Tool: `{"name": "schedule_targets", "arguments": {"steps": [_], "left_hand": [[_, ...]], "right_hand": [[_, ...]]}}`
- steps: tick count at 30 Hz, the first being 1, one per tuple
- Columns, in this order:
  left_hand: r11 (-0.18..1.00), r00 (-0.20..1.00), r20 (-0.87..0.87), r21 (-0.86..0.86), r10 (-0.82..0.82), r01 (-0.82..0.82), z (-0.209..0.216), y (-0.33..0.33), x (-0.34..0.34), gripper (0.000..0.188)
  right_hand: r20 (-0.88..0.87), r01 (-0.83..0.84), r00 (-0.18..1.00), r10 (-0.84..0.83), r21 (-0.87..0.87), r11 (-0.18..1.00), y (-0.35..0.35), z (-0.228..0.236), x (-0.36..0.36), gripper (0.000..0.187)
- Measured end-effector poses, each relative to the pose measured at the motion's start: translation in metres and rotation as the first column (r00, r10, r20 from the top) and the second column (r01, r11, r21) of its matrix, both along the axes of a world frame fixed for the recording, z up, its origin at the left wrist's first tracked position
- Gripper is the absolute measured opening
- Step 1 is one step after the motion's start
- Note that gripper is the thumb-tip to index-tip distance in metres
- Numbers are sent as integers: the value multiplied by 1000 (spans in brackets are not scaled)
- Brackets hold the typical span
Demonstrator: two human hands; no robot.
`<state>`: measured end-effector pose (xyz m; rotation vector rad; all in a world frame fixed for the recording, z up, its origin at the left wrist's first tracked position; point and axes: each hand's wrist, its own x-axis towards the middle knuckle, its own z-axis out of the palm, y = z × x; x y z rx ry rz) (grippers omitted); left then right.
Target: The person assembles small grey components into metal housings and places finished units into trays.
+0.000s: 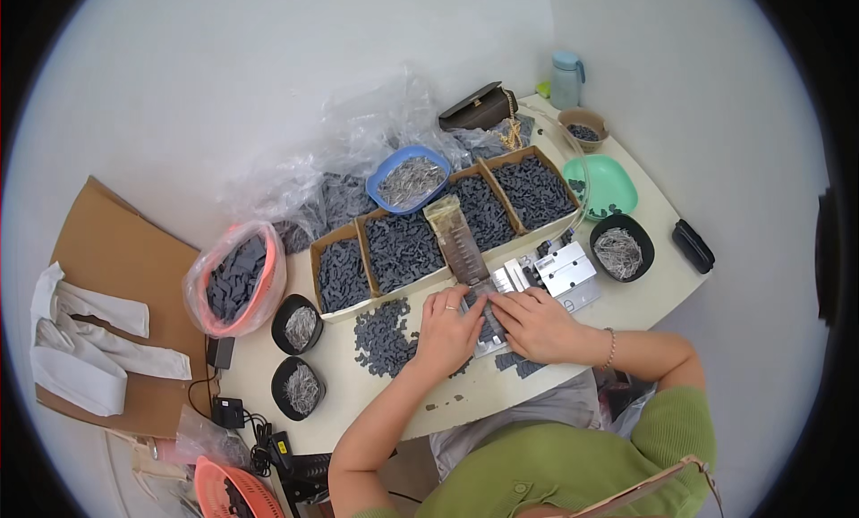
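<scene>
My left hand (450,326) and my right hand (540,326) meet at a small metal fixture (490,342) near the table's front edge. Dark grey plastic pieces (490,325) lie in the fixture between them, under my fingertips. Both hands have bent fingers drawn together, and whatever they pinch is hidden. Just right of my right hand sits the fixture's silver block (565,267). A clear-topped strip (458,242) leans from the parts box down to the fixture. Left of my left hand spreads a loose pile of grey pieces (383,337); several more lie below my right hand.
Behind the fixture stands a divided cardboard box (420,283) full of grey pieces. A blue basin (374,185) of metal pins rests behind it. Black bowls of pins (300,388) (642,269) flank the work. A green tray (626,180) and black case (693,246) sit right; a pink basket (271,290) left.
</scene>
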<state>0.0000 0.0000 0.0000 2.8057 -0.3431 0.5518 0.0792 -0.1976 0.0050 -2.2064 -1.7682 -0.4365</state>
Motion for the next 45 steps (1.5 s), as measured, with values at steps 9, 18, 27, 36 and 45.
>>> {"name": "schedule_targets", "arguments": {"steps": [9,18,27,36,45], "left_hand": [[989,1000,5,148,13,-14,-1,-5,-6,41],[988,998,-48,153,39,-31,-1,-4,-11,48],[988,997,-48,146,56,-49,-1,-7,-15,49],[997,999,-31,61,45,-43,-9,-15,-22,63],[993,993,-34,-32,109,-111,-8,-16,-18,58]], "right_hand": [[-2,3,1000,-3,4,1000,-8,2,0,45],[-218,-43,975,50,34,998,10,-4,29,19],[-366,-137,928,75,-148,979,46,23,80,10],[-330,153,942,65,591,792,126,53,145,21],[-259,98,965,44,512,854,92,42,100,33]]}}
